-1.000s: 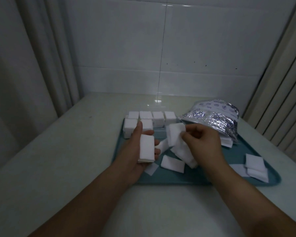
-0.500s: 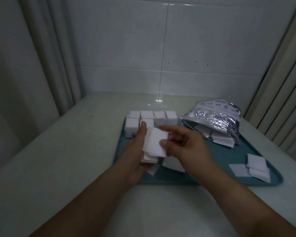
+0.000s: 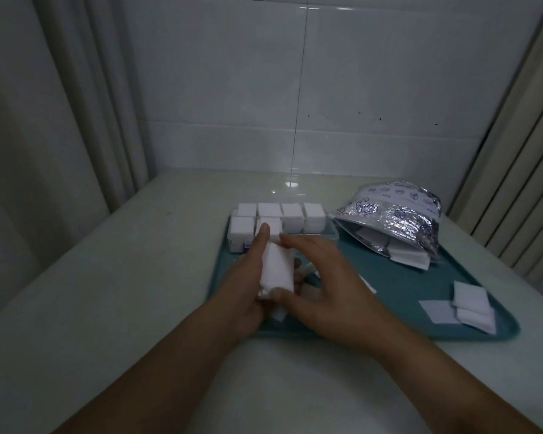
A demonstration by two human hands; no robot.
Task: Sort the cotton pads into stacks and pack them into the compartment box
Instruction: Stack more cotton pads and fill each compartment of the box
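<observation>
A stack of white cotton pads [image 3: 278,270] stands in my left hand [image 3: 243,283], held between thumb and fingers over the near-left part of the teal tray [image 3: 398,283]. My right hand [image 3: 323,277] closes on the same stack, index finger at its far end and thumb at its near end. The clear compartment box [image 3: 320,233] sits at the tray's far left, with several compartments filled with white pads. Loose pads [image 3: 470,303] lie at the tray's right. More pads lie partly hidden under my hands.
An open silver foil bag [image 3: 395,217] lies on the tray's far right, pads spilling from its mouth. The tray rests on a pale counter [image 3: 123,292] against a tiled wall. Curtains hang at the left, vertical slats at the right.
My right hand carried pads from the tray onto the stack in my left hand and now squares the stack between finger and thumb. The stack has grown thicker.
</observation>
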